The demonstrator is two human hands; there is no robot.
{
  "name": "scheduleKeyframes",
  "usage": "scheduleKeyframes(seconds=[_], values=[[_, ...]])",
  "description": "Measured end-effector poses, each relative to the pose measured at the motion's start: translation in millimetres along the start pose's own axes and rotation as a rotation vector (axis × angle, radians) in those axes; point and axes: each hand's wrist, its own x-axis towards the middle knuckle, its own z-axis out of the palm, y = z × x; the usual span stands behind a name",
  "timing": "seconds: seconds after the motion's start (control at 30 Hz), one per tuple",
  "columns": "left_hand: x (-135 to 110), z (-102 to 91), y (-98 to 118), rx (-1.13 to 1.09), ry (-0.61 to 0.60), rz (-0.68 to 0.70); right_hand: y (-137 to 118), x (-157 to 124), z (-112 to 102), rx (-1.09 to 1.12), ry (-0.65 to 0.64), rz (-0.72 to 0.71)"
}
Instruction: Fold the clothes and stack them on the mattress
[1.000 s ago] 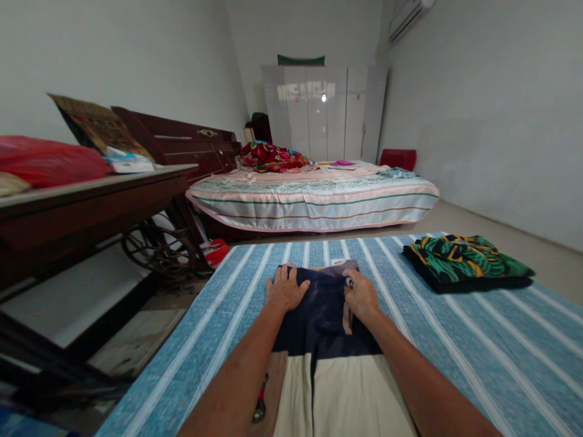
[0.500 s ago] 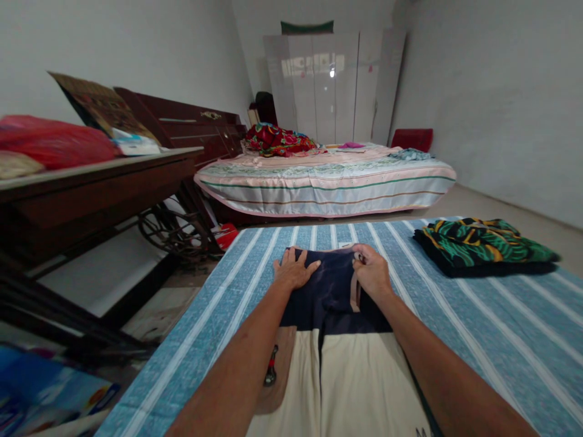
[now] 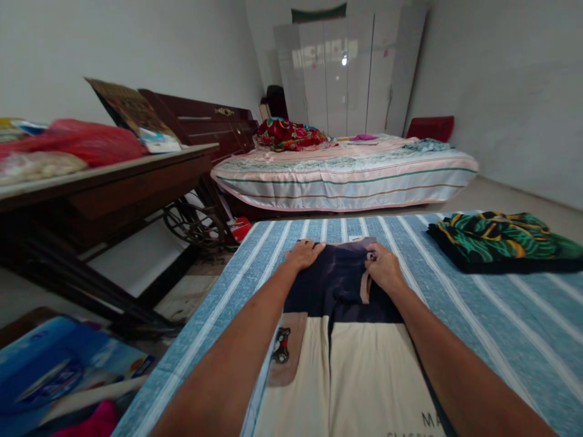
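Note:
A pair of trousers (image 3: 373, 364), navy at the top and cream below, lies spread on a blue-and-white striped sheet (image 3: 237, 291). A tan pocket with a dark bear patch (image 3: 282, 345) shows on its left side. At the upper left corner, my left hand (image 3: 304, 255) rests flat on the navy cloth, fingers extended over the edge. My right hand (image 3: 385, 267) has its fingers curled and closed on the upper right edge, beside a strip of tan trim. Dark lettering is partly visible at the lower right of the cream cloth.
A folded black, green and yellow garment (image 3: 505, 243) lies on the right. Behind stands a larger bed (image 3: 346, 188) with a red floral bundle (image 3: 291, 133). To the left is a table (image 3: 113, 188) bearing red bags; a blue package (image 3: 59, 370) sits below.
The view has shifted, so the scene sits differently in frame and more of the blue package shows. My left thumb is now closer to its fingers. The right hand keeps its hold.

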Motion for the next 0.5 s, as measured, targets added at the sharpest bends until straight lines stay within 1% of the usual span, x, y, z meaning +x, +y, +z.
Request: scheduleKeyframes(seconds=[0.07, 0.13, 0.2, 0.27, 0.3, 0.37, 0.43, 0.5], values=[[4, -6.9, -4, -0.004, -0.024, 0.035, -4, -2, -3, -0.107, 0.032, -0.010], [2, -7.1, -6, -0.004, -0.025, 0.049, -12, -5, -8, -0.219, 0.069, -0.067], [-3, -0.7, -6, 0.000, -0.002, 0.057, -24, -7, -14, -0.291, 0.091, -0.196], [-10, 8.4, -4, 0.009, 0.038, 0.056, -38, -11, -16, -0.305, 0.095, -0.366], [-13, 12.4, -4, 0.016, 0.055, 0.056, -45, -13, -16, -0.294, 0.076, -0.452], [-16, 17.1, -3, 0.032, 0.074, 0.054, -54, -19, -12, -0.271, -0.025, -0.586], [-17, 16.2, -3, 0.051, 0.085, 0.059, -57, -26, -4, -0.305, -0.164, -0.613], [-18, 11.4, 0, 0.077, 0.099, 0.067, -53, -31, 3, -0.380, -0.273, -0.559]])
